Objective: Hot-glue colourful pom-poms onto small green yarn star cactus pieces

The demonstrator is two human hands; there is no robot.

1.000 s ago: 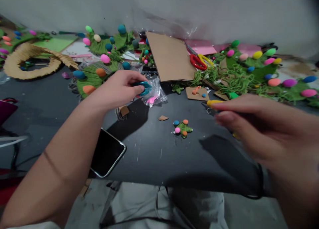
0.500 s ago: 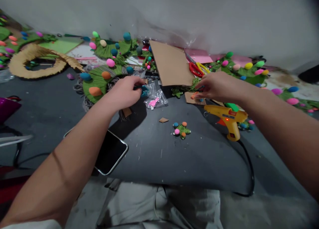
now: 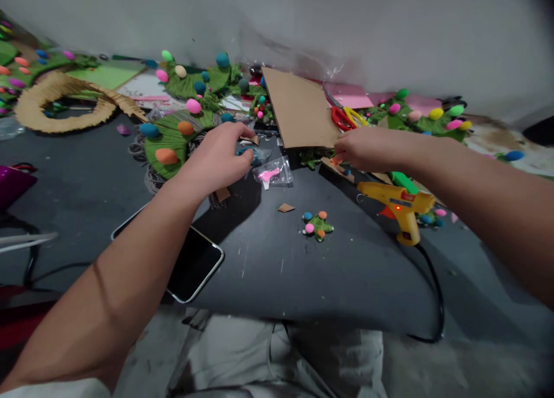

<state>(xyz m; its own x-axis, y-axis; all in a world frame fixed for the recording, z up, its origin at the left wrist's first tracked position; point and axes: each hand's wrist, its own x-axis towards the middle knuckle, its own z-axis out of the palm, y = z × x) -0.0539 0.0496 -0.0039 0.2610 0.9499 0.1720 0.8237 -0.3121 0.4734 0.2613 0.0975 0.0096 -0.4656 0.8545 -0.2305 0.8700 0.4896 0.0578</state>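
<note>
My left hand (image 3: 223, 158) hovers over the back middle of the table, thumb and fingers apart, holding nothing. Close by its fingertips lie a plastic bag with something blue (image 3: 255, 156) and a clear bag holding a pink and white item (image 3: 270, 175). Over on the right, my right hand (image 3: 357, 148) has its fingers closed on a small cardboard piece (image 3: 331, 168), which looks tilted; small orange and blue bits show on it. The fingertips are partly hidden. Between the arms sit a green yarn star with coloured balls (image 3: 319, 226) and a cardboard scrap (image 3: 286, 207).
A yellow glue gun (image 3: 396, 202) with a lit red light and black cord lies below my right hand. A phone (image 3: 194, 265) is under my left forearm. Behind are a cardboard sheet (image 3: 298, 109), red and yellow scissors (image 3: 344, 119), green yarn wreaths (image 3: 164, 138) and a tan ring (image 3: 26, 109).
My left hand has opened wider and shifted slightly right and back. My right hand has lowered and closed its fingers at the small cardboard piece, which now looks tilted.
</note>
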